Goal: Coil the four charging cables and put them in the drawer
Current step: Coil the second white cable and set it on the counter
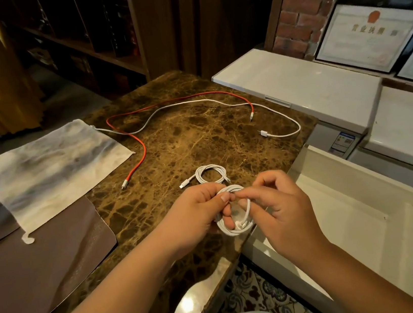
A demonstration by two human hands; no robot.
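Note:
Both hands hold one white cable coil (246,223) above the table's near right edge. My left hand (198,216) grips its left side with the thumb on top. My right hand (278,204) pinches the strand at the coil's top. Just beyond them a second white coiled cable (211,172) lies on the marble table (184,138). Farther back a red cable (143,149) and a long white cable (282,116) lie uncoiled and cross each other. An open white drawer (354,215) sits to the right of the table, below my right hand.
A grey-white cloth (53,170) lies at the table's left, over a brown mat (44,272). White cabinet tops (296,85) stand at the back right with framed certificates (369,38) against a brick wall. Dark shelves fill the back left.

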